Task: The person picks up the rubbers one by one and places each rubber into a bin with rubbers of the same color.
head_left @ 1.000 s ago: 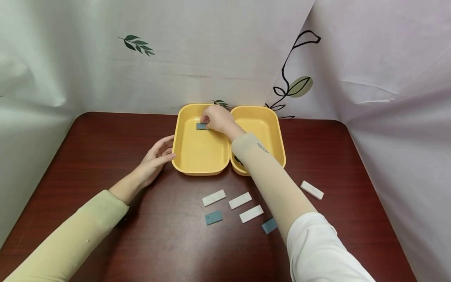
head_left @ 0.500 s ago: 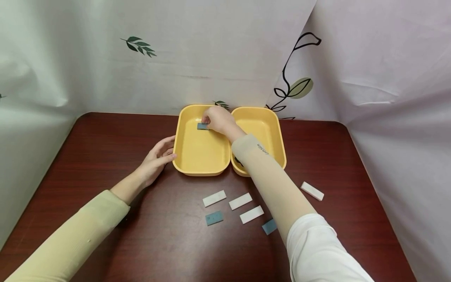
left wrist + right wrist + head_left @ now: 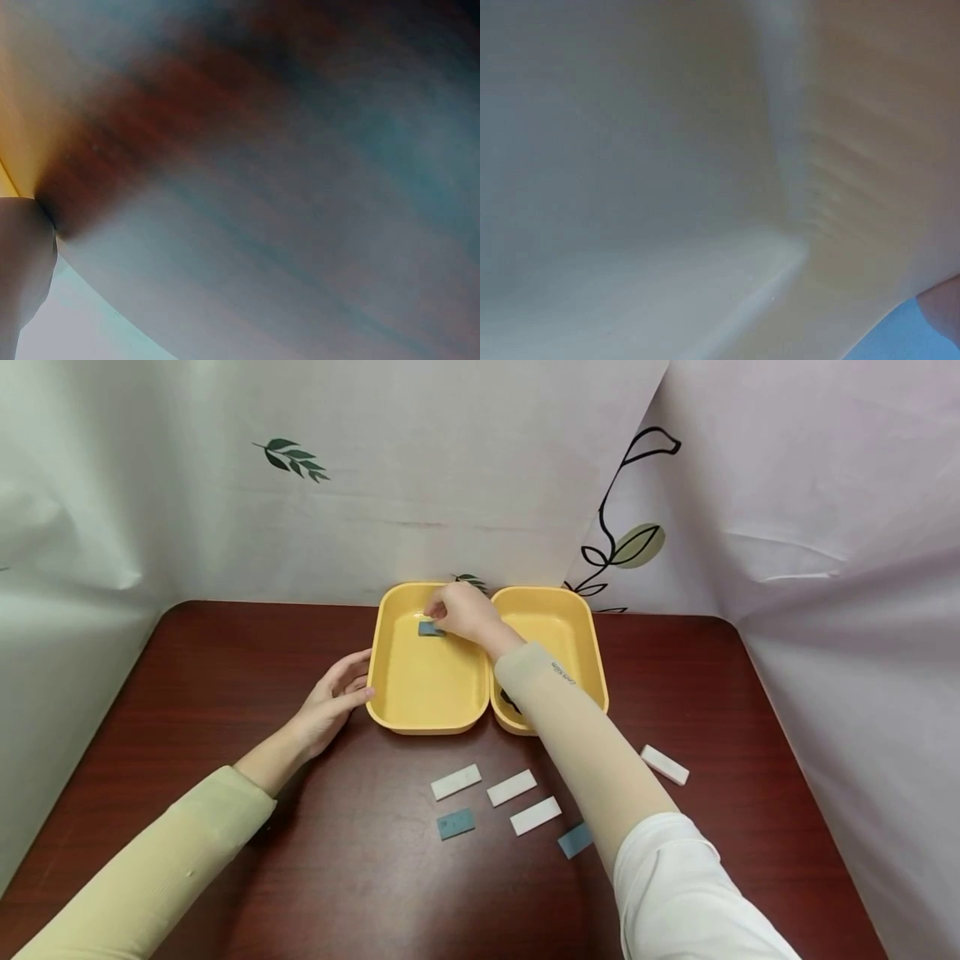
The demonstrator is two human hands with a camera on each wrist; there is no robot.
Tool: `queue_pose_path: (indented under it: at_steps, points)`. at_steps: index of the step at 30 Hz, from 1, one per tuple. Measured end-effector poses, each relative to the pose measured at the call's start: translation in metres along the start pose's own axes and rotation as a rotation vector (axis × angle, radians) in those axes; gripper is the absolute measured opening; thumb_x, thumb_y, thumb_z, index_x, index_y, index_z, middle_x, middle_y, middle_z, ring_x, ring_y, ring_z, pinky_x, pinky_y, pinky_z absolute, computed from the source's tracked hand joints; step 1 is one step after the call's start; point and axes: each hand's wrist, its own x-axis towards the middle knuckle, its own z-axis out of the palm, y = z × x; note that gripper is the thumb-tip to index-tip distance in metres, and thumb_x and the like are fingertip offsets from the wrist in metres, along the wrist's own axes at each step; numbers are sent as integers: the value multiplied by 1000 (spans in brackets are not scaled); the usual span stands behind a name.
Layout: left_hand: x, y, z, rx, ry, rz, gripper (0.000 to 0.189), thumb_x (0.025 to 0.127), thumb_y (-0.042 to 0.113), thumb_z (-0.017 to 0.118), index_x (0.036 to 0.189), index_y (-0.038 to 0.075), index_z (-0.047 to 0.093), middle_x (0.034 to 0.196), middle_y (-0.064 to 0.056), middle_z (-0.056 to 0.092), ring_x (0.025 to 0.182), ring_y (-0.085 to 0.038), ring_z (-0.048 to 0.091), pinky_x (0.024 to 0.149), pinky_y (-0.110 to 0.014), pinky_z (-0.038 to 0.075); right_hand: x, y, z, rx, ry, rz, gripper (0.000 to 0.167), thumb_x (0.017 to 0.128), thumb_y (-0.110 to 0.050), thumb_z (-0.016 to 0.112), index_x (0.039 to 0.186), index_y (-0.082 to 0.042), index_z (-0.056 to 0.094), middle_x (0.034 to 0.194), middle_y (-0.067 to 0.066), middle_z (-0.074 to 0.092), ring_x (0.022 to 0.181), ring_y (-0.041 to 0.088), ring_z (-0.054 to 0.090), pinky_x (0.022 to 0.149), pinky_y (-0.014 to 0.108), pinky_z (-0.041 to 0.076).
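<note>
In the head view, a small blue-grey rectangular block point(image 3: 430, 628) lies flat near the back of the left yellow tray point(image 3: 429, 723). My right hand point(image 3: 467, 612) hovers just above its right end, fingers bent and fingertips slightly apart from the block. Outside that tray's left wall is my left hand point(image 3: 330, 702), its thumb at the rim and its relaxed fingers along the side. The left wrist view catches only a blurred finger point(image 3: 26, 259) by a yellow edge. A pale yellow tray wall point(image 3: 870, 165) fills much of the right wrist view.
A second yellow tray point(image 3: 597, 668) adjoins on the right, with a dark item point(image 3: 509, 701) partly hidden by my sleeve. In front lie several white blocks point(image 3: 512, 787), one blue block point(image 3: 456, 823) and another blue block point(image 3: 574, 841) beside my forearm. One white block point(image 3: 665, 764) lies farther right.
My right fingertips have lifted slightly off the blue-grey block, which stays in place in the left tray. The left hand and the blocks on the table have not moved.
</note>
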Motion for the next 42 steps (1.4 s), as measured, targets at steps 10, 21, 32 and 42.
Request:
queue_pose_path:
  at_steps: [10,21,32,42]
  points:
    - [-1,1,2,-9,-1,-10,63,108,1,55,165,10,32,150,3,49,133,-7,54,108,-16,45,-9,-5,-25,194,72,-69,17,99,-2,72,115,1,78,114,14,79,104,24,74,95,31,58]
    - [-3,5,2,-5,-3,0,61,108,1,55,165,10,32,147,6,50,131,-6,55,106,-15,46,-31,-17,-56,221,49,-161,17,101,-2,71,114,4,77,115,16,78,104,25,73,96,31,59]
    - [-5,7,7,-21,9,4,59,107,0,56,162,10,36,146,3,51,130,-8,56,105,-15,47,-67,-11,-71,229,40,-164,13,100,-4,72,111,-2,80,111,15,79,99,23,74,93,32,59]
    - [-5,7,6,-17,12,-8,60,107,2,57,163,11,36,147,4,50,130,-7,56,105,-15,46,-105,-14,-70,152,-32,-265,11,99,-6,74,109,-5,80,110,10,78,97,19,73,94,31,60]
